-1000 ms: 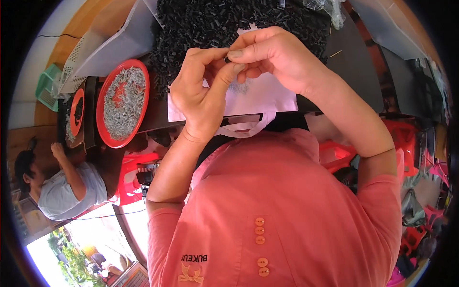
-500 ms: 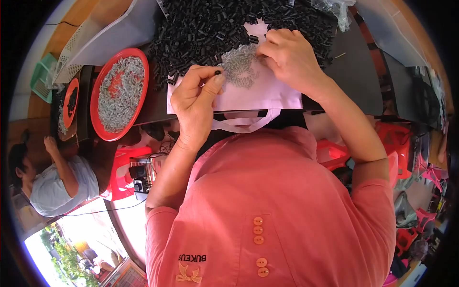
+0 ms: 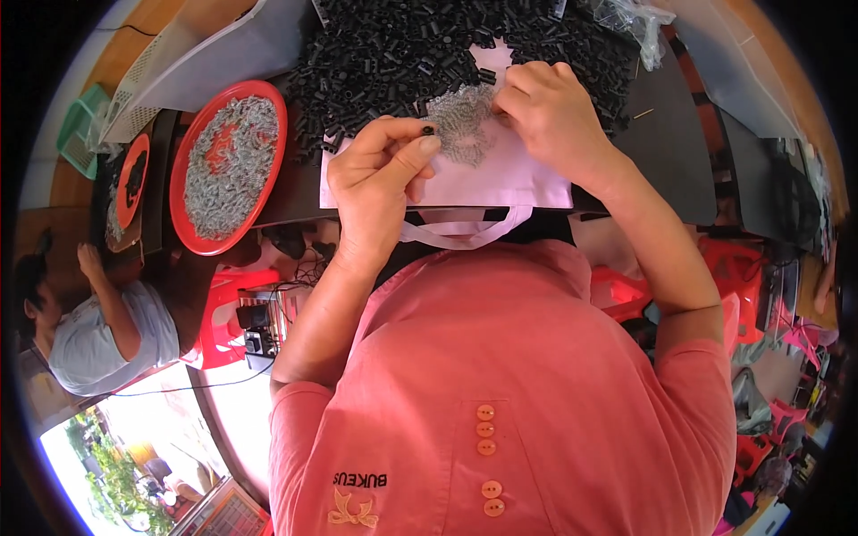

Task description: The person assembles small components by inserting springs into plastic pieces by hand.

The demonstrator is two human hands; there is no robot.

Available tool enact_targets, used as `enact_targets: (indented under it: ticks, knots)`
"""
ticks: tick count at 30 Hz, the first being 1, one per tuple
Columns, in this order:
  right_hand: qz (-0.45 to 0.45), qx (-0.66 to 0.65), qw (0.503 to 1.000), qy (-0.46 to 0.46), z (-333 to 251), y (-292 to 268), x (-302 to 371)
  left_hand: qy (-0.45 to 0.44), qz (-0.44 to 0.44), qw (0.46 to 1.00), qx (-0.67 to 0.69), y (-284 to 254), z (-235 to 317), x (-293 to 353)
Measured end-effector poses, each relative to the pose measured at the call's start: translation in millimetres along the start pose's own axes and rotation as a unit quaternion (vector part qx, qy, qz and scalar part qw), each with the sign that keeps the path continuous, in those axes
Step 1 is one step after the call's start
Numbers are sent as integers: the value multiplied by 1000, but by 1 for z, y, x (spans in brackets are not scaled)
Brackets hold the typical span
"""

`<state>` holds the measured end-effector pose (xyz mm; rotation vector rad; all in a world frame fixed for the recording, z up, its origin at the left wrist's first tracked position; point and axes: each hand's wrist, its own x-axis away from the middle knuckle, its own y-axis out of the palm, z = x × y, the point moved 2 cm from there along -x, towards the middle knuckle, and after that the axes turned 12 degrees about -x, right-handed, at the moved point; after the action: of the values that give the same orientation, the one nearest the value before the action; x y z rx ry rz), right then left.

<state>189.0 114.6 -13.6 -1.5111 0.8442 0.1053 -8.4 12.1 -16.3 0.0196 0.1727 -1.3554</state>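
Observation:
Between thumb and forefinger, my left hand [image 3: 380,170] pinches a small black cylindrical piece [image 3: 428,131], its end showing. My right hand [image 3: 547,112] is closed at the right side of a little heap of thin silvery springs [image 3: 460,121]; its fingertips are bent down and what they hold, if anything, is hidden. The springs lie on a pale pink cloth bag [image 3: 527,183] whose handle [image 3: 469,239] hangs over the table edge. Behind both hands spreads a large pile of black cylindrical pieces [image 3: 393,67].
On the left stands a red oval tray [image 3: 280,156] with many silvery springs. Beyond it is a smaller orange tray [image 3: 143,161]. A person in a light shirt [image 3: 121,335] sits at far left. Clear plastic bagging [image 3: 636,25] lies at the back right of the dark table [image 3: 661,165].
The view has shifted slightly. My left hand still pinches the black piece, which is now turned a little differently. My right hand stays by the springs with its fingers bent down.

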Motion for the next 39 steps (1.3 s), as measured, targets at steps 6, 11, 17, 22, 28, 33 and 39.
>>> enact_targets:
  ticks: [6,11,17,22,28,33,39]
  knots:
    - [0,71,997,-17,-4,-3,1,0,-19,1000,20,10,3,-2]
    - [49,-95,994,5,-16,-19,-7,-9,-24,1000,-9,17,4,-4]
    - [50,-169,984,18,-43,-21,-20,-15,-23,1000,11,24,6,-6]
    - [53,-344,932,100,-49,-14,-20,-25,-20,999,-10,19,4,-4]
    - [76,-453,875,150,-53,-5,-19,-31,-17,999,12,15,3,-2]
    - [66,-515,828,210,-56,-2,-19,30,1,999,-44,14,0,-2]
    - [128,-590,759,244,-54,7,-18,110,26,990,-81,16,-2,-3]
